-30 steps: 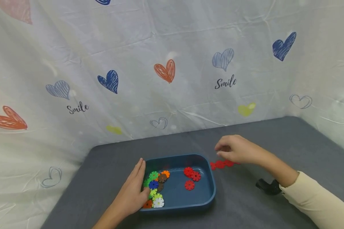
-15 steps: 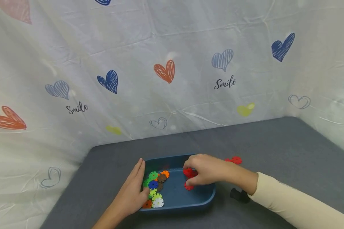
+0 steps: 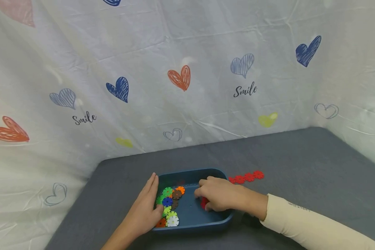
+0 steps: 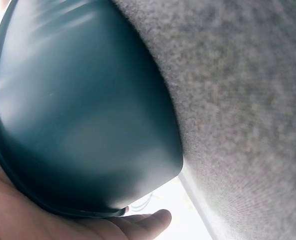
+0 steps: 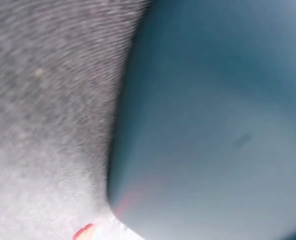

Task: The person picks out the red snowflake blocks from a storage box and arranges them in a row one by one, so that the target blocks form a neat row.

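A blue tray point(image 3: 190, 222) holds toothed plastic discs. My left hand point(image 3: 143, 208) rests along its left rim, fingers straight and thumb over the inner side; the left wrist view shows the fingers point(image 4: 142, 225) reaching past the tray's far corner. My right hand point(image 3: 218, 194) is down in the tray's right half, fingers bent over red discs point(image 3: 203, 202). Only a bit of red shows between thumb and fingers, so whether a disc is pinched is hidden. Mixed discs lie at the left, among them a blue disc point(image 3: 167, 201) and a white disc point(image 3: 172, 221).
A row of joined red discs point(image 3: 249, 177) lies on the grey cloth just right of the tray. Behind the table hangs a white curtain point(image 3: 206, 114) printed with hearts. The right wrist view shows mainly the tray's outer wall point(image 5: 203, 125) and cloth.
My right hand has moved left from above the red row into the tray, then slightly farther left and down over the red discs. The left hand and tray stay put.
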Available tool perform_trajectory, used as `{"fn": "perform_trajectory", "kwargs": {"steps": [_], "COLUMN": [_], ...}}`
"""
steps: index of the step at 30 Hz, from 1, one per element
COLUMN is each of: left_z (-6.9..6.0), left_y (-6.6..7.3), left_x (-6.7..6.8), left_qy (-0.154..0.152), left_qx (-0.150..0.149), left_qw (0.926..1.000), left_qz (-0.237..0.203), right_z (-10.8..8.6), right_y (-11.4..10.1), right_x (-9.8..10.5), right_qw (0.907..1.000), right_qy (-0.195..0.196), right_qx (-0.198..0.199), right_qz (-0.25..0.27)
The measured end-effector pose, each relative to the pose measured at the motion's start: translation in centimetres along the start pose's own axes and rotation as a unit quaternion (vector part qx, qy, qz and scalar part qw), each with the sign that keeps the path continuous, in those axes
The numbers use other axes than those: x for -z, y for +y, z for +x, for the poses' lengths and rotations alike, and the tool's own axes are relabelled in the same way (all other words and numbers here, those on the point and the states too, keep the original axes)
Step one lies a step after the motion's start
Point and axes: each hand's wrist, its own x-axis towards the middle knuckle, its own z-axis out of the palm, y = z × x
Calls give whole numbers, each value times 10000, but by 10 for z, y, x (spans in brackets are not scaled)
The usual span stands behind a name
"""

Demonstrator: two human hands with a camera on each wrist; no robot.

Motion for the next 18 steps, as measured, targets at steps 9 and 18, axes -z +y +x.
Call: {"fn": "perform_trajectory", "kwargs": {"steps": [9,18], "left_z": [0,0], "left_y": [1,1], "left_x": [0,0], "left_qy": [-8,-30], "left_qx": [0,-27], "left_qw": [10000,10000], "left_qz": [34,-13], "right_z": [-1,-2], "right_y": [0,-2], "right_x": [-8,-10], "right_qw": [9948,9932], "right_qy": [644,805], "right_qx": [108,-24], "right_qz": [-777,-842]}}
